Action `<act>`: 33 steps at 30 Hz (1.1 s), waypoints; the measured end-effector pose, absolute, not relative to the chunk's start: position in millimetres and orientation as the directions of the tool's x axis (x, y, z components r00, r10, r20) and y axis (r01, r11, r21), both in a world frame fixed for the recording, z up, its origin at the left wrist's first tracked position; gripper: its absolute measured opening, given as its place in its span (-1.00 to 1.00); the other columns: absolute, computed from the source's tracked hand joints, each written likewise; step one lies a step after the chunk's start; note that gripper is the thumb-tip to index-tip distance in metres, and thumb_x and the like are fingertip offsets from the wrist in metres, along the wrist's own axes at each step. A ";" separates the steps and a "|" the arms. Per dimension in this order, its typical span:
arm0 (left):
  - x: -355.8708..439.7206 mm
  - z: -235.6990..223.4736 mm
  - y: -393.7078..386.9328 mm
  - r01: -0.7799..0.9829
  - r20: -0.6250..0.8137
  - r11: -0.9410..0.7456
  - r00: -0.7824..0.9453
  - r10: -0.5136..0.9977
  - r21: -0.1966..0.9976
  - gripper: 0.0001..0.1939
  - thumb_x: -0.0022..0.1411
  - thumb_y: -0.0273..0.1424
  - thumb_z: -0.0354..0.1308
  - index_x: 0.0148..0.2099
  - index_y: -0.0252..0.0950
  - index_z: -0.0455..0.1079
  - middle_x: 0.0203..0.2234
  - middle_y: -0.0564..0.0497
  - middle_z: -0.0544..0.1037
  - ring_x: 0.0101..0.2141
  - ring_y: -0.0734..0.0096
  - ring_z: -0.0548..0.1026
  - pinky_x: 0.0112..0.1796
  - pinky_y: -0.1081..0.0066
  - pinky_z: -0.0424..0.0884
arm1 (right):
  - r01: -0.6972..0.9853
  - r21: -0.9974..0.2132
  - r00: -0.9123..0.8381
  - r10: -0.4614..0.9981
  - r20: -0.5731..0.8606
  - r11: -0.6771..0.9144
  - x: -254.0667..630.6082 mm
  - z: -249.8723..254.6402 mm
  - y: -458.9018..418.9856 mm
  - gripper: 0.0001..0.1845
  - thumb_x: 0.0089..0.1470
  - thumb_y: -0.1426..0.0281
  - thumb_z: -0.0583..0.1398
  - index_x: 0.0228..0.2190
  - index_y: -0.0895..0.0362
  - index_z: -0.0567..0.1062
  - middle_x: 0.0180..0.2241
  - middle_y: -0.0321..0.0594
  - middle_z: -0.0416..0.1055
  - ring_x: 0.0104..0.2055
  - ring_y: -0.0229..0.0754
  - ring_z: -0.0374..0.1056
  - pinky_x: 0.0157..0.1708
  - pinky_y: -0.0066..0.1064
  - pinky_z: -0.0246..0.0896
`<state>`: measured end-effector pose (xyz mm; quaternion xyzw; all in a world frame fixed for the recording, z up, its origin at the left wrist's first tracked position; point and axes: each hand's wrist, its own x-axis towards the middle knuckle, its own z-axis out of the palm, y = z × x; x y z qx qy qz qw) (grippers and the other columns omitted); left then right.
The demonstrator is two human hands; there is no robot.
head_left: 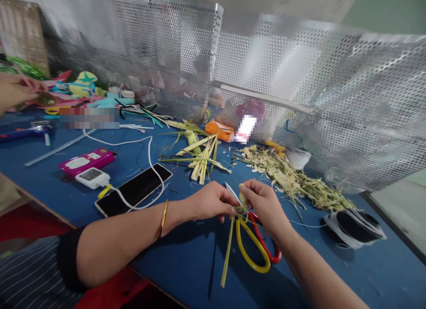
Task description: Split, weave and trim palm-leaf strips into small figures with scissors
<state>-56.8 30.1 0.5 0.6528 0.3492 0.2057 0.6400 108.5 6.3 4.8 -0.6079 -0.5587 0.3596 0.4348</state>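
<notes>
Pinching with the left hand (218, 203), thumb against fingers, a small gathered bundle of thin, pale green plant strips (244, 207), with one long, flat, yellowish-green strip (227, 255) hanging below. Pinching with the right hand (259, 197), thumb against fingertips, at the upper end of the same bundle, just beside the left hand. Cannot tell how firmly, or whether bound behind the fingers.

Working close above steel-bladed scissors with one yellow and one red loop handle (261, 269), blades up between both hands; cannot tell whether resting on the blue table (186, 264) or hanging from the right hand. Could nick a fingertip or slice a strip if pressed against the metal edge.

Could split the bundle, apparently dry and fibrous, if twisted hard; could scatter it if loosening either pinch. Could snag the fine white thread (309, 225), running from beside the right forearm to a black spool wound with white cord (354, 229), if swinging right. Could drag the thin white cable (149, 156), beyond the left forearm, if catching the gold bangle (163, 218) on it.
</notes>
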 end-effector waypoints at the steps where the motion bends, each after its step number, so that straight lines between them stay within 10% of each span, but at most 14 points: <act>1: -56.6 0.3 29.1 0.187 -0.195 0.089 0.688 0.699 0.978 -0.82 -0.02 -0.51 0.23 -0.29 -0.37 0.57 -0.60 0.13 0.49 -0.69 0.62 0.33 -0.60 0.54 0.30 | 0.339 -0.941 0.129 0.991 0.037 -0.009 108.3 5.0 7.0 -0.66 -0.10 0.16 0.23 -0.66 0.12 0.33 -0.74 -0.45 0.14 -0.65 -0.38 0.00 -0.62 -0.48 -0.09; 13: -59.5 3.9 30.7 0.210 -0.234 0.109 0.794 0.562 0.972 -0.90 0.06 -0.52 0.18 -0.47 -0.35 0.49 -0.64 0.11 0.47 -0.68 0.63 0.38 -0.56 0.57 0.29 | -0.241 -0.965 0.268 0.949 -0.169 -0.103 113.5 10.2 10.0 -0.60 -0.36 0.20 0.40 -0.64 0.15 0.34 -0.70 -0.39 0.33 -0.65 -0.29 0.37 -0.64 -0.53 0.23; 33: -53.9 -4.7 22.8 0.276 -0.348 0.211 0.751 0.562 0.938 -0.80 -0.06 -0.34 0.33 -0.57 -0.34 0.46 -0.67 0.09 0.48 -0.68 0.59 0.40 -0.55 0.53 0.33 | -0.057 -0.989 0.179 0.976 0.125 0.137 93.4 1.6 2.7 -0.68 0.05 0.17 0.21 -0.55 0.10 0.30 -0.66 -0.43 0.30 -0.61 -0.29 0.35 -0.53 -0.47 0.22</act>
